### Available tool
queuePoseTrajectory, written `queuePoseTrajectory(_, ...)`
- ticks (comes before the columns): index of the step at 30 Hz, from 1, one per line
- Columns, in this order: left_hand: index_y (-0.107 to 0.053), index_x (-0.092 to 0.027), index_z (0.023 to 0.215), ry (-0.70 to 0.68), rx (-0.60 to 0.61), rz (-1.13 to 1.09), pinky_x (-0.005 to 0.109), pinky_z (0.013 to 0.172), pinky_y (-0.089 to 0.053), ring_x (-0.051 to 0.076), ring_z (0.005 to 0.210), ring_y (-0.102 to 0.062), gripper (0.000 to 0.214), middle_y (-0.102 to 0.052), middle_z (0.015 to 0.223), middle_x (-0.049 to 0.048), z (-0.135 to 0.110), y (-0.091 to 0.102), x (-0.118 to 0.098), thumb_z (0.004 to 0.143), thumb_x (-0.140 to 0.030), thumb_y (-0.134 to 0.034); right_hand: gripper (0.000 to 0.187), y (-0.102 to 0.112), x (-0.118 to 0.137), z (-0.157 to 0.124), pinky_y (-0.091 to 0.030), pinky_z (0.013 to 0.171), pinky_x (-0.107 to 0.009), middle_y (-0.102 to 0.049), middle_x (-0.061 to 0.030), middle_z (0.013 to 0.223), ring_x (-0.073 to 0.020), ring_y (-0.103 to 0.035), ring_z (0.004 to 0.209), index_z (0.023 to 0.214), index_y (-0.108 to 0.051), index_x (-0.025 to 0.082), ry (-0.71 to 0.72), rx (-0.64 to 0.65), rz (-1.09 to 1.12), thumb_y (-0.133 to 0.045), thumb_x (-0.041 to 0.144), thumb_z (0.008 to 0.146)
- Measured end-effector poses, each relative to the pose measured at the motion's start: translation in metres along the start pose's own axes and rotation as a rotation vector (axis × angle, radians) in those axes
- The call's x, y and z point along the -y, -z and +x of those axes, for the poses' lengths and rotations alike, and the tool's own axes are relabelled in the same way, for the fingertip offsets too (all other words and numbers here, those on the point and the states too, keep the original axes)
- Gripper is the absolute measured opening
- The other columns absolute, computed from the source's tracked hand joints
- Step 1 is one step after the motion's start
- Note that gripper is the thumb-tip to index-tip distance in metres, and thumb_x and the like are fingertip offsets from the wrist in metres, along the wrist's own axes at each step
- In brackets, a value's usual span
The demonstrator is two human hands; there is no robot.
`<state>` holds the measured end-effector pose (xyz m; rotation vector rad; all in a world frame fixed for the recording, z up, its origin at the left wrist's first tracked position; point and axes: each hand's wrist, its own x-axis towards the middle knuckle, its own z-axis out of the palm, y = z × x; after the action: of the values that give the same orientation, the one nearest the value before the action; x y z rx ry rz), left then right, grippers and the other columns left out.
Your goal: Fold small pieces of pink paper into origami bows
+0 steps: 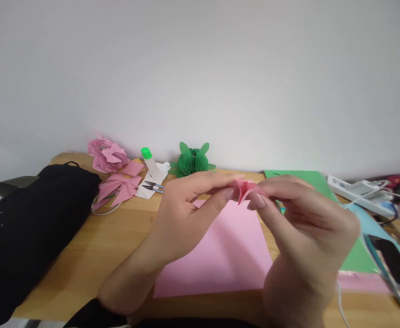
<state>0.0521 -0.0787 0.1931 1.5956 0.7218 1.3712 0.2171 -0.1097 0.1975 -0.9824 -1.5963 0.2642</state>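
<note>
Between both hands, raised above the table, is a small piece of folded pink paper (243, 189). My left hand (186, 214) pinches its left side between thumb and fingers. On the right side, my right hand (302, 218) grips it the same way, with the thumb in front. The folds stand up and spread apart in the middle; the fingertips cover both ends. Beneath the hands a flat sheet of pink paper (220, 255) lies on the wooden table (83, 255), partly hidden by my left hand and forearm.
Along the wall stand crumpled pink paper (107, 155), a glue stick (150, 163) and a pleated green paper figure (193, 161). Small scissors (153, 187) lie beside them. Black cloth (32, 228) covers the left; green sheets (357, 257), a power strip (360, 196) and a phone (396, 266) are right.
</note>
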Motion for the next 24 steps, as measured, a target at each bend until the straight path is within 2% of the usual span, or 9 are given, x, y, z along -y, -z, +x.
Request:
queuePoseTrajectory(3, -0.078, -0.022, 0.095, 0.027, -0.004, 0.014, 0.015, 0.077, -0.061, 0.01, 0.087, -0.075, 0.018, -0.081, 0.096, -0.0016, 0.0007, -0.0004, -0.0004, 0.089, -0.009, -0.068, 0.023, 0.0002, 0.0003, -0.0001, -0.05, 0.057, -0.03, -0.072, 0.0033, 0.074, -0.0132, -0.064, 0.067, 0.087, -0.073, 0.025, 0.003, 0.002, -0.014, -0.074, 0.003, 0.081)
queuePoseTrajectory(9, -0.076, -0.019, 0.083, 0.014, 0.045, -0.009, 0.011, 0.072, -0.057, 0.007, 0.083, -0.071, 0.015, -0.076, 0.083, -0.0024, 0.003, 0.0002, -0.0035, 0.089, -0.008, -0.067, 0.02, -0.0005, 0.0018, -0.002, -0.049, 0.058, -0.029, -0.071, 0.0036, 0.072, -0.0115, -0.063, 0.066, 0.084, -0.073, 0.022, -0.02, 0.006, 0.011, -0.075, 0.003, 0.081)
queuePoseTrajectory(19, -0.077, -0.018, 0.088, -0.022, 0.082, -0.006, 0.013, 0.071, -0.055, 0.007, 0.081, -0.068, 0.015, -0.074, 0.082, -0.0009, 0.0036, 0.001, -0.0016, 0.089, -0.007, -0.066, 0.024, -0.0021, 0.004, -0.0037, -0.049, 0.058, -0.029, -0.072, 0.0039, 0.075, -0.0121, -0.064, 0.068, 0.085, -0.074, 0.022, -0.069, -0.028, 0.079, -0.077, 0.0, 0.077)
queuePoseTrajectory(24, -0.076, -0.021, 0.09, 0.029, 0.104, -0.041, 0.019, 0.075, -0.058, 0.011, 0.086, -0.071, 0.016, -0.078, 0.091, -0.0003, 0.0017, 0.0, -0.0015, 0.091, -0.011, -0.065, 0.025, -0.0046, 0.0071, -0.005, -0.05, 0.055, -0.031, -0.072, 0.0027, 0.075, -0.0147, -0.064, 0.065, 0.087, -0.075, 0.026, -0.132, -0.046, 0.122, -0.076, 0.003, 0.078)
